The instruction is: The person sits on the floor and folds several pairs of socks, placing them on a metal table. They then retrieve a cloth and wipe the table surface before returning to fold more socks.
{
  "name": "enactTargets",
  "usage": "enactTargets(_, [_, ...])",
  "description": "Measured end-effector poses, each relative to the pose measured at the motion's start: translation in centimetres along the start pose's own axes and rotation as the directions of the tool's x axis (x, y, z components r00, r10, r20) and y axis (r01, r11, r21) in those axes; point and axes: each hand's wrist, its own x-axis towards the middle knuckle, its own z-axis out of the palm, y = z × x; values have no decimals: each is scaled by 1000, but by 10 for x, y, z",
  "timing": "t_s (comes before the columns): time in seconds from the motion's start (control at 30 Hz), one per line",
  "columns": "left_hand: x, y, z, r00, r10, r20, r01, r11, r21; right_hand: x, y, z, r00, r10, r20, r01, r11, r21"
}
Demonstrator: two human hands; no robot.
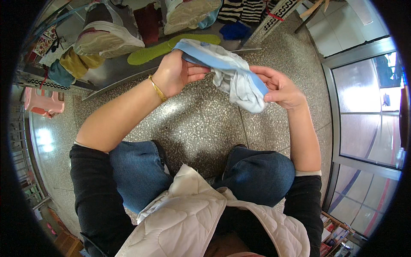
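A pale garment point(234, 86) with a light blue waistband-like edge hangs between both hands, its cloth bunched below the band. My left hand point(178, 72), with a gold bracelet at the wrist, holds the upper left end of the band; some of its fingers are hidden behind the cloth. At the lower right end of the band, my right hand point(277, 88) pinches the edge between thumb and fingers. Behind the left part of the garment lie green insoles point(147, 55) on a metal shelf.
White shoes point(107, 40), a yellow-brown cloth point(75, 62), a blue cloth point(235, 30) and black-and-white striped fabric point(242, 11) are on the shelf point(118, 84). A pink plastic stool point(43, 101) stands at left. At right is a metal-framed glass door point(335, 135). Speckled floor point(192, 128) lies beneath.
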Motion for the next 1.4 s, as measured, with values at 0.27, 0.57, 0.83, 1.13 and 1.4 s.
enactTargets(0.27, [8, -3, -9, 999, -46, 11, 46, 999, -20, 14, 22, 22, 989, 62, -133, -122, 855, -504])
enactTargets(0.57, [25, -17, -19, 986, 166, -19, -107, 719, 687, 36, 35, 12, 653, -560, -509, 66, 712, -699])
enactTargets(0.83, [40, -23, -19, 979, -181, 90, -166, -466, 869, 5, 72, -94, 489, -586, -647, -635, 270, -724])
enactTargets(1.13, [45, -23, -38, 921, -127, 368, -388, -376, 841, -5, 74, -134, 500, -245, -831, -449, 747, -490])
enactTargets(1.4, [36, -47, -59, 615, -230, 754, -735, -513, 443, 19, 52, -60, 890, 165, -425, -410, 697, -589])
